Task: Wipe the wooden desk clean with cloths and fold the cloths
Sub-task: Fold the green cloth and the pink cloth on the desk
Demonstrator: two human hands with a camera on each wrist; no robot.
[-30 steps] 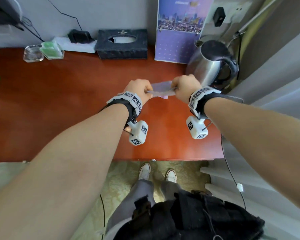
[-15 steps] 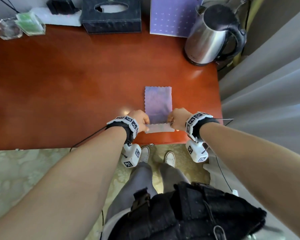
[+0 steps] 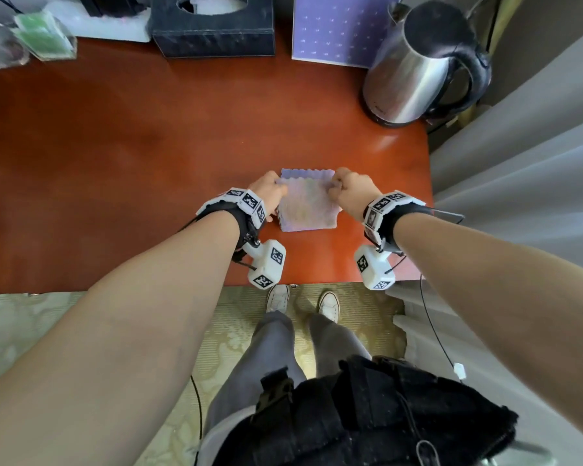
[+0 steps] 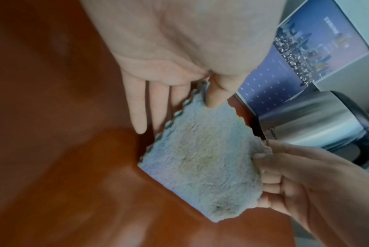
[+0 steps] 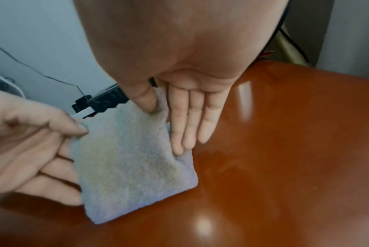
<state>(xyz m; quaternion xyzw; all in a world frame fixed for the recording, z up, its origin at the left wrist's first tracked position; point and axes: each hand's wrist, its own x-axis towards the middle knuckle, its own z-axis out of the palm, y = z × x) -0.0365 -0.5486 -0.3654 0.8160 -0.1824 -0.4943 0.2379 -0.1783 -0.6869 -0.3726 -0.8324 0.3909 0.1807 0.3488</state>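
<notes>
A pale lilac fleecy cloth lies folded into a small square on the red-brown wooden desk, near its front right corner. My left hand pinches the far left corner of the top layer, my right hand the far right corner. In the left wrist view the left hand has its thumb on the cloth, its other fingers straight alongside. In the right wrist view the right hand pinches the cloth between thumb and forefinger.
A steel kettle stands at the back right, close to the cloth. A purple calendar, a dark tissue box and a glass dish line the back edge. A grey curtain hangs to the right.
The cloth went from held in the air to laid flat as a long strip. Both hands then carried its near edge over to the far edge, which halved it.
</notes>
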